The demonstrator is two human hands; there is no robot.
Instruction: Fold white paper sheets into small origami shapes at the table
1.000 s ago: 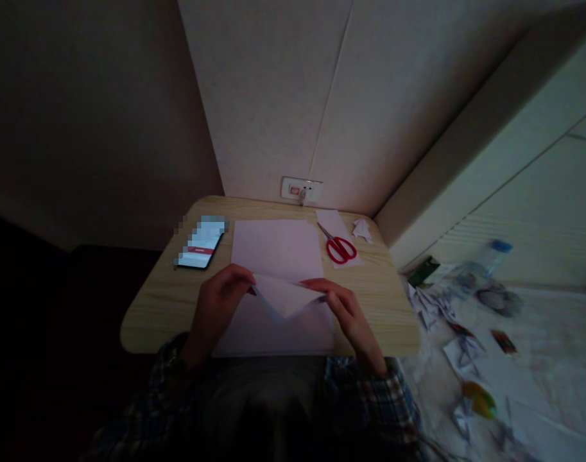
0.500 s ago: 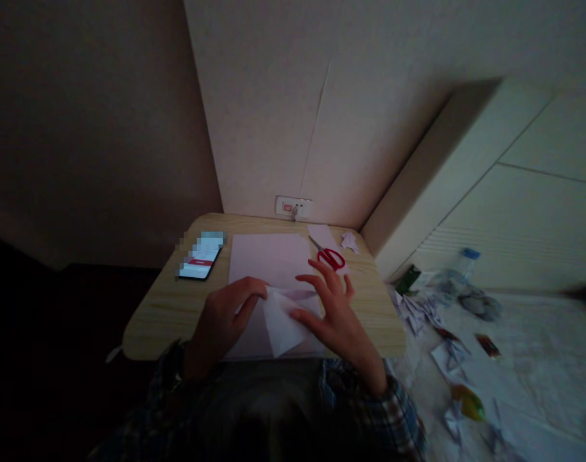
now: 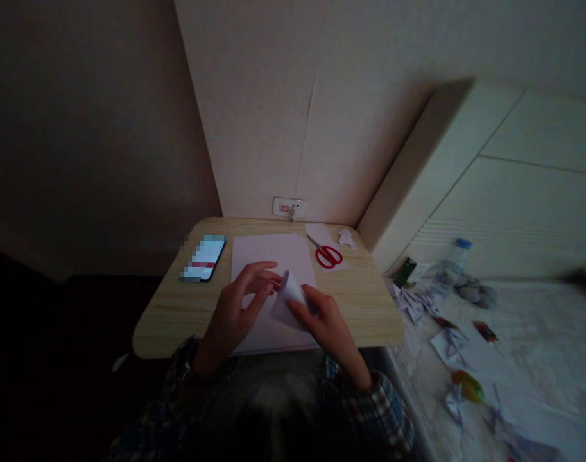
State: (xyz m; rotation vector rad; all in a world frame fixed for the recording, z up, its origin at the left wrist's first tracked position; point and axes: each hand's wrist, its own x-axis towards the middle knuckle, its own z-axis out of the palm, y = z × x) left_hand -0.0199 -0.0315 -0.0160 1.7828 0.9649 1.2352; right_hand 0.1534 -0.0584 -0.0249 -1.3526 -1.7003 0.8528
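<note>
A folded piece of white paper (image 3: 289, 300) is held up over the small table, pinched at its right side by my right hand (image 3: 324, 316). My left hand (image 3: 242, 301) is at the left of the folded paper, fingers apart and curved, with the fingertips close to its upper edge; whether they touch it I cannot tell. Beneath both hands lies a stack of white sheets (image 3: 268, 247), partly covered by them. Red-handled scissors (image 3: 327, 256) rest beyond my right hand on a smaller paper piece (image 3: 316, 230).
A phone (image 3: 203, 258) with a lit screen lies at the table's (image 3: 177, 321) left. A small folded paper shape (image 3: 346, 238) sits at the back right. On the bed (image 3: 538, 340) at the right are a plastic bottle (image 3: 456, 260) and several folded papers (image 3: 413, 305).
The folded paper has turned and now stands more upright. My right hand has closed on its right side, while my left hand has loosened its pinch. The view has shifted slightly.
</note>
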